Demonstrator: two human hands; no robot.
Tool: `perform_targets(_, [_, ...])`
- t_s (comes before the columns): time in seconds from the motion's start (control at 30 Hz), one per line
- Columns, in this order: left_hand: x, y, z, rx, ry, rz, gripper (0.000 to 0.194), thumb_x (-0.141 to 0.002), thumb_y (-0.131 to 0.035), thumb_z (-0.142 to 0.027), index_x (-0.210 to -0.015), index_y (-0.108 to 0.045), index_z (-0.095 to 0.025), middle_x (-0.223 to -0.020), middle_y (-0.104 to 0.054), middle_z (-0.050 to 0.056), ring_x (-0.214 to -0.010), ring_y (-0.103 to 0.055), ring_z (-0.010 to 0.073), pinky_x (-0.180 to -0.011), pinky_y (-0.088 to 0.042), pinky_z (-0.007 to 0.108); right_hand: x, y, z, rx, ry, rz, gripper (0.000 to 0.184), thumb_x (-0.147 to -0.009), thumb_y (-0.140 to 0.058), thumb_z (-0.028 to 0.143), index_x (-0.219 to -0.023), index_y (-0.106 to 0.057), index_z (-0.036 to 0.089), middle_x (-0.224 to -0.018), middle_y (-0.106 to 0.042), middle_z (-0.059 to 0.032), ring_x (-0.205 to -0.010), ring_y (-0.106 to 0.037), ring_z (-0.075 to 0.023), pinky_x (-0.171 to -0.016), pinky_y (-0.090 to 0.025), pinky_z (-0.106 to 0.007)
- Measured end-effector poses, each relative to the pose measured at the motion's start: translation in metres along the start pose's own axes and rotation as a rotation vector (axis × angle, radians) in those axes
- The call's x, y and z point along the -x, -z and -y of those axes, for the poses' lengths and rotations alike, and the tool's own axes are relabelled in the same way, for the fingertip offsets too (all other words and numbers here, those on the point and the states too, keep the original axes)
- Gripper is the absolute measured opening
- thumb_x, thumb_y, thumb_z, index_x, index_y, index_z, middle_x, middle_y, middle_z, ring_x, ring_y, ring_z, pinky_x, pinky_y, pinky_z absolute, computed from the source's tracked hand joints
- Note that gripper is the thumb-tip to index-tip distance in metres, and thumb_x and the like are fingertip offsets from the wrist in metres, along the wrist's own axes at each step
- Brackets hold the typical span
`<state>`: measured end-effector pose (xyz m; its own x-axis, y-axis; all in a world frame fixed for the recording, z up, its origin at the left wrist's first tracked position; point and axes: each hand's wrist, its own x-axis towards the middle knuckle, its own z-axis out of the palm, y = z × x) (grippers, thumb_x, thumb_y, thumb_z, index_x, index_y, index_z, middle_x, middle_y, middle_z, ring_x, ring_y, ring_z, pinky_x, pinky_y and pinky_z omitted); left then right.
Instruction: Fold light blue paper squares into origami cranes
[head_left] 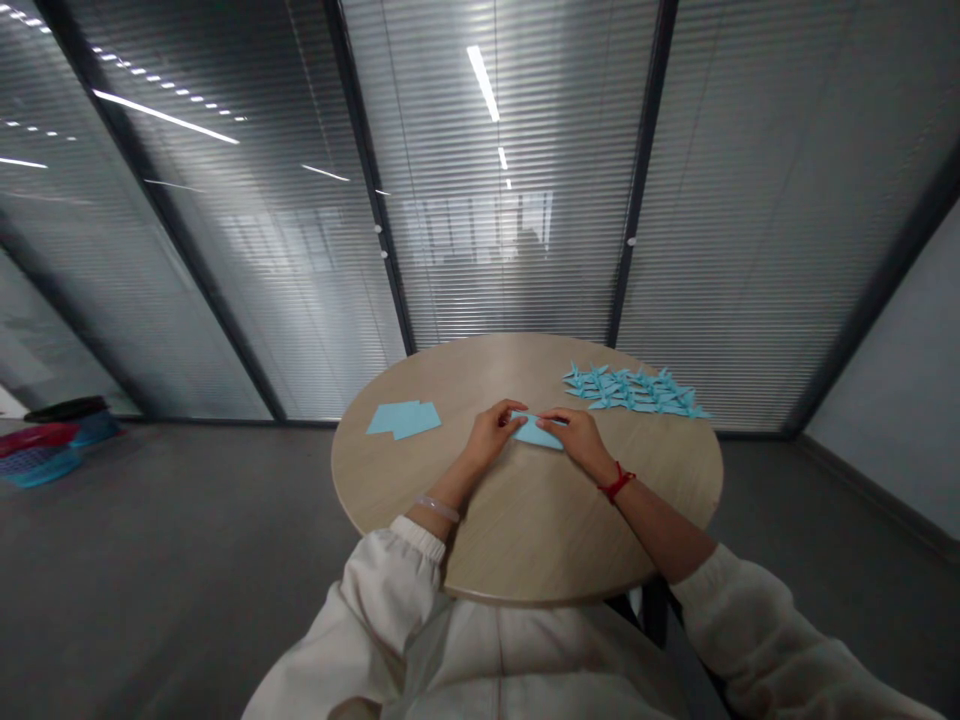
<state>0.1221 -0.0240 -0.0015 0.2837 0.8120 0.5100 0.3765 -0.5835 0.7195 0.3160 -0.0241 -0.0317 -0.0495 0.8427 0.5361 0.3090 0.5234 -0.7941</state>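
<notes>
A folded sheet of light blue paper (538,434) is held between my two hands over the middle of the round table. My left hand (495,430) pinches its left end between thumb and fingers. On the upper right part of the paper, my right hand (579,436) grips with thumb and bent fingers. Flat blue paper sheets (405,418) lie to the left, partly overlapping. Several folded blue paper cranes (630,388) sit close together in rows at the back right.
The round wooden table (525,540) is in front of my body. Behind it stands a glass partition with blinds (510,290). At the far left, baskets with a red rim (37,440) and a dark rim (67,410) rest on the grey floor (225,520).
</notes>
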Motion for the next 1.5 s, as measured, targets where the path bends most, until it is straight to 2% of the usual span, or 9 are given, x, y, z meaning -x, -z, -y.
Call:
perform_targets(0.13, [-0.0005,0.0006,0.001,-0.011,0.013,0.025,0.027,-0.081,-0.06,-0.037,-0.092,-0.071,-0.014,-0.061,-0.051,-0.002,-0.06,-0.044,0.0122,-0.058,-0.032,0.024,-0.0002,-0.0004,0.0008,-0.009,-0.013,0.017,0.024,-0.074,-0.069,0.042,-0.083,-0.076,0.021,-0.085,-0.075,-0.0054,-0.077,-0.067,-0.0229,-0.073,-0.049,-0.034])
perform_targets(0.27, [-0.0003,0.0006,0.0009,-0.003,0.001,0.044,0.027,-0.082,-0.06,-0.034,-0.099,-0.07,-0.015,-0.065,-0.052,-0.002,-0.061,-0.044,0.0116,-0.059,-0.032,0.023,0.0005,-0.0014,0.0021,-0.005,-0.03,0.06,0.024,-0.073,-0.068,0.041,-0.079,-0.074,0.019,-0.076,-0.073,-0.0046,-0.068,-0.064,-0.0197,-0.064,-0.047,-0.03])
perform_targets(0.4, [0.0012,-0.002,0.0007,0.05,0.013,0.062,0.058,-0.075,-0.069,-0.031,-0.129,-0.053,-0.017,-0.066,-0.047,-0.006,-0.061,-0.044,0.0108,-0.059,-0.033,0.022,0.0012,-0.0028,0.0032,-0.044,-0.042,0.092,0.024,-0.073,-0.067,0.041,-0.079,-0.073,0.018,-0.074,-0.071,-0.004,-0.066,-0.062,-0.0178,-0.061,-0.045,-0.028])
perform_targets(0.5, [0.0015,-0.0048,0.0034,0.072,0.047,0.099,0.07,-0.071,-0.073,-0.029,-0.135,-0.045,-0.019,-0.066,-0.045,-0.007,-0.06,-0.045,0.0106,-0.057,-0.032,0.021,0.0008,-0.0034,0.0041,-0.093,-0.047,0.092,0.024,-0.073,-0.068,0.041,-0.079,-0.072,0.018,-0.074,-0.071,-0.0041,-0.067,-0.062,-0.0174,-0.061,-0.045,-0.027])
perform_targets(0.87, [-0.0041,-0.0027,0.0022,0.285,0.119,-0.045,0.069,-0.062,-0.079,-0.025,-0.125,-0.053,-0.016,-0.063,-0.048,-0.008,-0.058,-0.047,0.0082,-0.058,-0.036,0.021,-0.0013,-0.004,0.0024,-0.231,-0.155,0.077,0.03,-0.061,-0.077,0.043,-0.075,-0.07,0.017,-0.072,-0.071,-0.0043,-0.067,-0.063,-0.0186,-0.062,-0.047,-0.029])
perform_targets(1.03, [-0.006,-0.0022,-0.0001,0.467,0.153,-0.074,0.059,-0.059,-0.082,-0.035,-0.111,-0.061,-0.014,-0.072,-0.062,-0.001,-0.066,-0.058,0.0112,-0.067,-0.045,0.024,-0.0011,-0.0048,0.0033,-0.291,-0.188,0.12,0.033,-0.058,-0.08,0.044,-0.073,-0.07,0.017,-0.073,-0.072,-0.0046,-0.067,-0.064,-0.0184,-0.064,-0.048,-0.03])
perform_targets(1.1, [-0.0067,-0.0024,0.0001,0.477,0.177,-0.074,0.048,-0.06,-0.081,-0.043,-0.093,-0.066,-0.012,-0.072,-0.065,0.002,-0.067,-0.059,0.013,-0.068,-0.047,0.026,-0.0007,-0.0041,0.0055,-0.288,-0.199,0.142,0.033,-0.058,-0.08,0.044,-0.073,-0.07,0.017,-0.074,-0.072,-0.0046,-0.068,-0.064,-0.0183,-0.064,-0.048,-0.029])
perform_targets(1.2, [-0.0075,-0.0024,0.0013,0.457,0.203,-0.103,0.046,-0.061,-0.076,-0.056,-0.074,-0.065,-0.012,-0.065,-0.063,0.002,-0.061,-0.057,0.013,-0.064,-0.047,0.027,0.0003,-0.0035,0.0087,-0.274,-0.204,0.166,0.031,-0.059,-0.079,0.043,-0.072,-0.069,0.017,-0.073,-0.071,-0.0041,-0.068,-0.063,-0.0176,-0.064,-0.047,-0.029])
perform_targets(1.5, [-0.0073,-0.0015,0.0016,0.411,0.193,-0.158,0.051,-0.06,-0.073,-0.063,-0.071,-0.067,-0.014,-0.063,-0.062,0.002,-0.06,-0.056,0.0131,-0.06,-0.047,0.026,0.0017,-0.0051,0.0074,-0.302,-0.194,0.208,0.031,-0.06,-0.079,0.043,-0.073,-0.069,0.016,-0.074,-0.071,-0.0034,-0.067,-0.063,-0.0163,-0.065,-0.047,-0.028])
